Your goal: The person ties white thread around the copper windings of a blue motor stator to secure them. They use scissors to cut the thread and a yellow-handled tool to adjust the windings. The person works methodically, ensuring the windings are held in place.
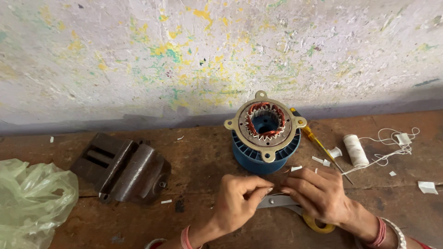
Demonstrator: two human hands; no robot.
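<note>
My left hand [237, 200] and my right hand [318, 193] meet fingertip to fingertip just in front of a blue motor housing [258, 159]. Between the pinched fingers there seems to be a thin thread or small scrap, too small to make out. The housing stands upright on the wooden bench [198, 152] and carries a metal stator ring with copper windings [264, 121] on top. A pair of scissors with a yellow handle [318, 223] lies under my right hand, its blades [277, 201] pointing left.
A rusty metal vise [122, 168] lies at the left, beside a crumpled green plastic bag [32, 198]. A yellow-handled screwdriver [318, 143], a spool of white thread [356, 150] with loose thread and white paper scraps [427, 186] lie at the right. A paint-spattered wall [207, 55] backs the bench.
</note>
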